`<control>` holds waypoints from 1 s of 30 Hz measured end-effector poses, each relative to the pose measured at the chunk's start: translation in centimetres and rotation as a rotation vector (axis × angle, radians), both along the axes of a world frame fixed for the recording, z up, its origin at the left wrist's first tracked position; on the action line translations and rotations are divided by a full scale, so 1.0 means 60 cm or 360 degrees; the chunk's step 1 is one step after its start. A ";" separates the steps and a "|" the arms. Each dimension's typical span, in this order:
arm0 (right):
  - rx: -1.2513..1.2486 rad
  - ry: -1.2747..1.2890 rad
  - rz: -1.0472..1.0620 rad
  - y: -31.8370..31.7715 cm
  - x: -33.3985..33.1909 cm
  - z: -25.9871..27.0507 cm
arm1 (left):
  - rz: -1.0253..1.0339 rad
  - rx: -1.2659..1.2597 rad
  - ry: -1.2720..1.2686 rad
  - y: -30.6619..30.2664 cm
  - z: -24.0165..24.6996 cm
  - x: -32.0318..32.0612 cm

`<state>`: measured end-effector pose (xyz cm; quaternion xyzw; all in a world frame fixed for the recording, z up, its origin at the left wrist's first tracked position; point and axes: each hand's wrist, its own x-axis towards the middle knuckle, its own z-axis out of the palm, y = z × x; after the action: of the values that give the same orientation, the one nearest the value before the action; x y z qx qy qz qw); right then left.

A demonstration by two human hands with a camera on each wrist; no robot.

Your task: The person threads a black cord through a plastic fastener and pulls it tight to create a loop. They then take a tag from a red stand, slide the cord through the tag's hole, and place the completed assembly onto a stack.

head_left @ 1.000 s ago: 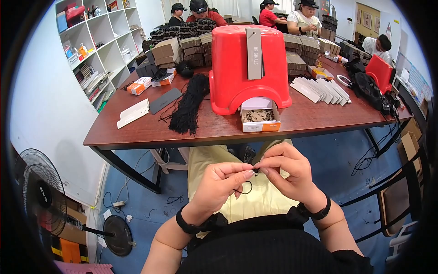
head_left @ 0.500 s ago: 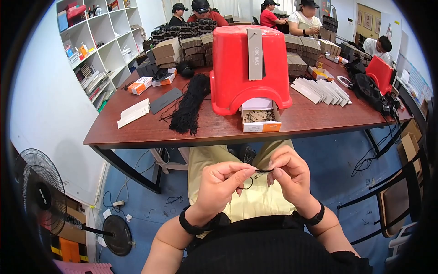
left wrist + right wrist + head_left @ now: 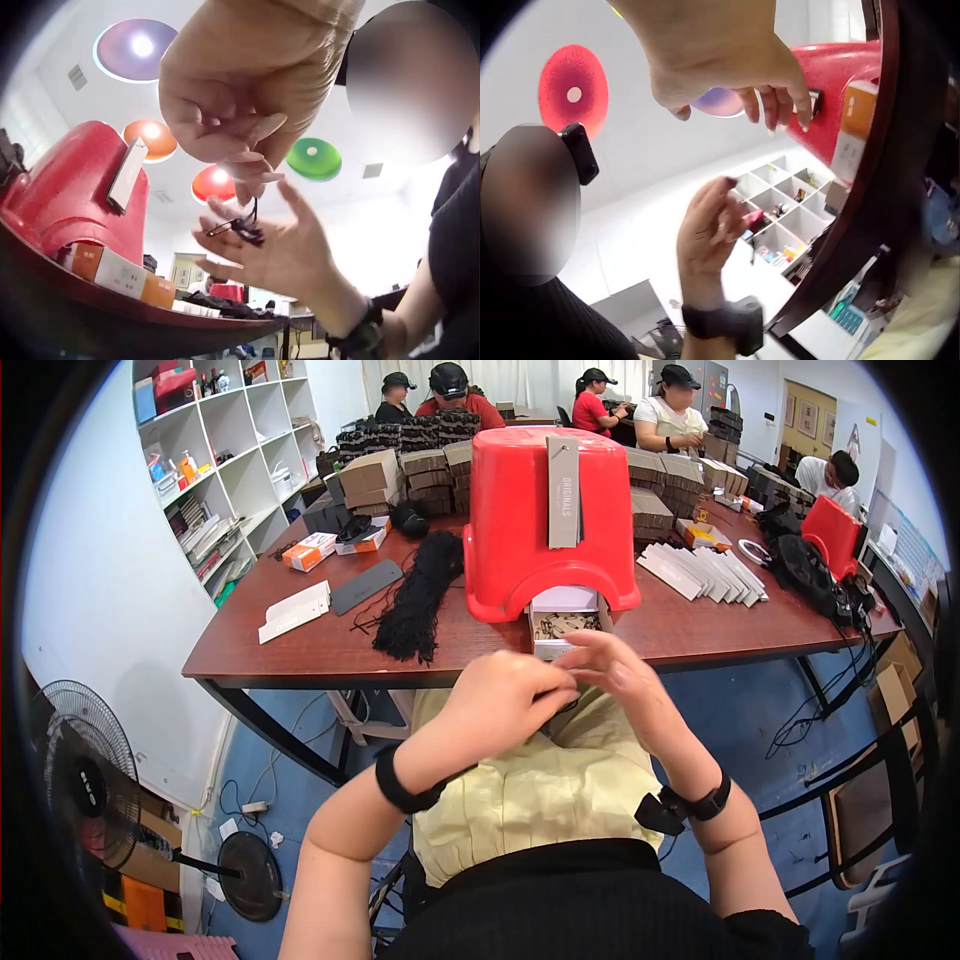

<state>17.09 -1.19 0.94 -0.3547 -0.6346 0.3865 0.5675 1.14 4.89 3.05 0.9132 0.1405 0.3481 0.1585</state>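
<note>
In the head view, my left hand (image 3: 505, 695) is over the lap, with its thumb and fingertips drawn together. The left wrist view shows it pinching a black cord (image 3: 255, 206), from which a knotted bundle with a small dark safety pin (image 3: 219, 229) hangs. My right hand (image 3: 625, 685) is close by on the right. Its fingers (image 3: 769, 105) are loosely extended, and nothing shows between them. Just beyond both hands, a small box of safety pins (image 3: 565, 625) sits at the table edge, partly under an upturned red plastic stool (image 3: 520, 490).
On the table (image 3: 310, 650) lie a bundle of black cords (image 3: 420, 595), white tags (image 3: 295, 610) at left and a fanned row of tags (image 3: 700, 572) at right. A grey "ORIGINALS" tag (image 3: 563, 495) is on the stool. Stacked boxes (image 3: 370, 480) stand behind; a fan (image 3: 90, 790) stands left.
Both hands have moved forward toward the table. The right hand has let go of the dark cord bundle and its fingers have straightened; the left still holds the cord.
</note>
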 end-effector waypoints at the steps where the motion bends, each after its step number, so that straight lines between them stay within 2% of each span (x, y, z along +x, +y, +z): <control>1: -0.0049 -0.0079 -0.0015 0.008 -0.009 0.008 | 0.0053 -0.0025 0.0085 0.008 0.007 0.012; 2: -0.0048 -0.0078 -0.0020 0.015 -0.007 0.018 | 0.0105 -0.0049 0.0170 0.016 0.015 0.020; 4: -0.0558 -0.0298 0.0029 0.030 -0.002 0.037 | 0.0109 -0.0340 0.0251 0.029 0.035 0.028; 5: -0.0563 -0.0214 -0.0096 0.044 -0.002 0.033 | 0.0117 -0.0504 0.0311 0.036 0.046 0.033; 6: -0.0649 -0.0171 -0.0117 0.052 0.005 0.039 | 0.0156 -0.0361 0.0177 0.051 0.040 0.037; 7: -0.0734 -0.0128 -0.0136 0.060 0.016 0.045 | 0.0176 -0.0389 0.0115 0.062 0.042 0.041; 9: -0.0634 -0.0151 -0.0164 0.072 0.040 0.049 | -0.0135 -0.0871 -0.0137 0.109 0.040 0.051; 11: -0.0577 -0.0065 -0.0242 0.079 0.061 0.061 | 0.0488 -0.0144 -0.0501 0.134 0.058 0.072; 12: -0.0524 -0.0021 -0.0322 0.083 0.070 0.064 | 0.0712 -0.0016 -0.0551 0.144 0.069 0.085; 13: -0.0543 -0.0013 -0.0409 0.077 0.073 0.074 | 0.0710 -0.0016 -0.0560 0.146 0.073 0.101; 15: -0.0507 0.0005 -0.0448 0.080 0.081 0.070 | 0.1162 0.0380 -0.0626 0.151 0.074 0.139; 16: -0.0502 -0.0002 -0.0452 0.080 0.084 0.065 | 0.1218 0.0349 -0.0539 0.157 0.074 0.152; 18: -0.0557 0.0031 -0.0345 0.078 0.088 0.056 | 0.1240 0.0373 -0.0553 0.175 0.073 0.165; 21: -0.0574 -0.0005 -0.0377 0.067 0.083 0.060 | 0.1230 0.0481 -0.0633 0.189 0.066 0.171; 24: -0.0580 0.0007 -0.0427 0.061 0.083 0.065 | 0.1087 0.0283 -0.0649 0.190 0.067 0.156; 30: -0.0460 -0.0087 -0.0428 0.069 0.093 0.070 | 0.0952 0.0315 -0.0548 0.201 0.074 0.135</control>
<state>22.66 2.94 5.11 -0.5245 -0.5346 0.3845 0.5397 9.24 16.96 7.47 0.7706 0.3383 0.5398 -0.0182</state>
